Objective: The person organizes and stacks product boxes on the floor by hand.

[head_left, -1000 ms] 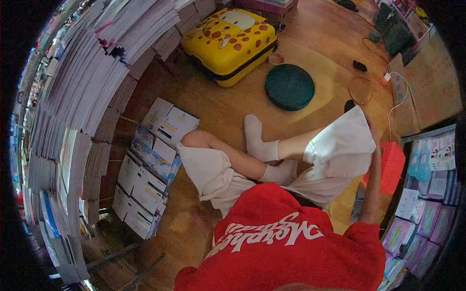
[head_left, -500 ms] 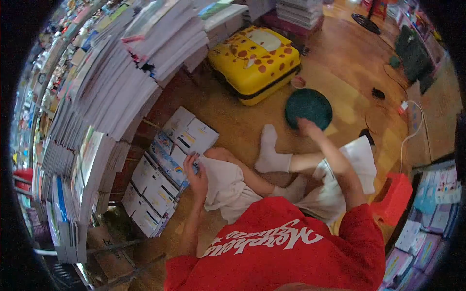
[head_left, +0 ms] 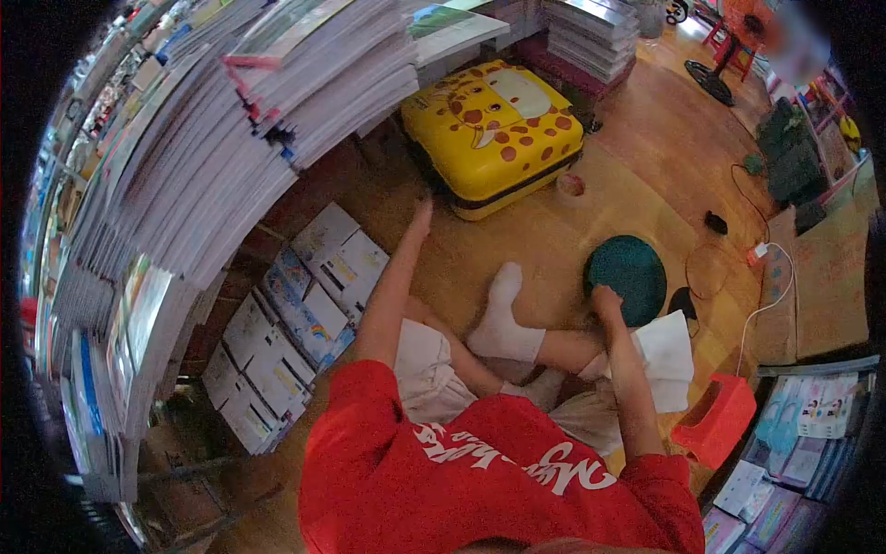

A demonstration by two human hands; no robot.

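My left hand (head_left: 423, 220) is stretched forward, fingers extended at the near left corner of a yellow suitcase (head_left: 494, 138) with a giraffe pattern. The suitcase lies flat on the floor. My right hand (head_left: 606, 300) is closed at the near left edge of a dark green round disc (head_left: 629, 279), which looks like a stool top or lid. Left of my legs, white boxes or booklets (head_left: 277, 365) lie in rows, and a blue rainbow-printed one (head_left: 309, 309) sits among them.
Tall stacks of books or paper (head_left: 221, 157) line the left side. A red-orange box-like object (head_left: 715, 420) is by my right knee. A white cable (head_left: 784, 268) runs over the floor near cardboard (head_left: 831, 268). A fan base (head_left: 711, 81) stands at the back.
My left hand has left the blue printed item and reached forward to the suitcase. My right hand has drawn the green disc back and to the right, closer to my knee.
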